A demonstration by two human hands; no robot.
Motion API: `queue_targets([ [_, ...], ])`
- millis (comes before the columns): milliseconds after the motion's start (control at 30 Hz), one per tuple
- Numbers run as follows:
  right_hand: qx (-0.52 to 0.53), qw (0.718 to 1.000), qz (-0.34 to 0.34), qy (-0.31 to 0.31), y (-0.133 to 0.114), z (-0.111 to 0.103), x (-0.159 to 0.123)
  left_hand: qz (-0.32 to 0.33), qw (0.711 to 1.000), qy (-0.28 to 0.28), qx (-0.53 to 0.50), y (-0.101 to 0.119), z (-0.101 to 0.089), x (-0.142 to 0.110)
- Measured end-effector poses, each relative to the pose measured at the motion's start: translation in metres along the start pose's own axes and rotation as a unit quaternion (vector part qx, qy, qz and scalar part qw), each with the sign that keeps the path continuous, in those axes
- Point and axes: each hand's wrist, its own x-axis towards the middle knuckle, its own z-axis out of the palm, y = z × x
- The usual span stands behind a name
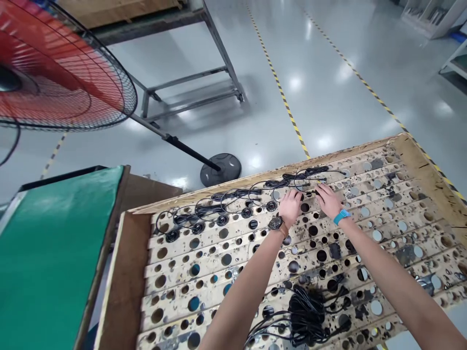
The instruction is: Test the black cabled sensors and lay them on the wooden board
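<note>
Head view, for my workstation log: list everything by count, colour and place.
Caged pedestal fan: one, red and black, upper left
Metal rack: one, grey, behind fan
Wooden piece: one, brown, atop rack
Flat-topped table: one, green, left
Striped tape: several lines, yellow-black, on grey floor
Shelf units: two, pale, upper right
Perforated wooden crate: one, beige-brown, lower centre
Coiled cables with round ends: at least five, black, crate's far side
Cable bundle: one, black, crate's near side
Round watch: one, black and brown, left arm
Wristband: one, blue, right arm
Left hand and right hand: two, bare, at coiled cables
</note>
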Motion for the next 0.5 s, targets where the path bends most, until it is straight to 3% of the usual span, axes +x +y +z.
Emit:
queue_targets([
  [167,0.014,0.999,0.028,0.018,-0.003,0.009,-0.001,0.061,0.998,-0.023,-0.002,-0.015,-0.004,0.004],
  [300,0.015,0.999,0.039,0.007,-0.014,-0.003,0.002,0.065,0.997,-0.02,-0.041,-0.017,-0.013,-0.005],
  [400,0.008,0.998,0.058,0.02,-0.04,-0.024,-0.009,0.045,0.991,0.044,-0.12,-0.014,-0.023,-0.034],
  [500,0.034,0.996,0.082,-0.015,-0.085,-0.043,-0.051,0.006,0.976,0.069,-0.205,-0.016,-0.033,-0.093],
])
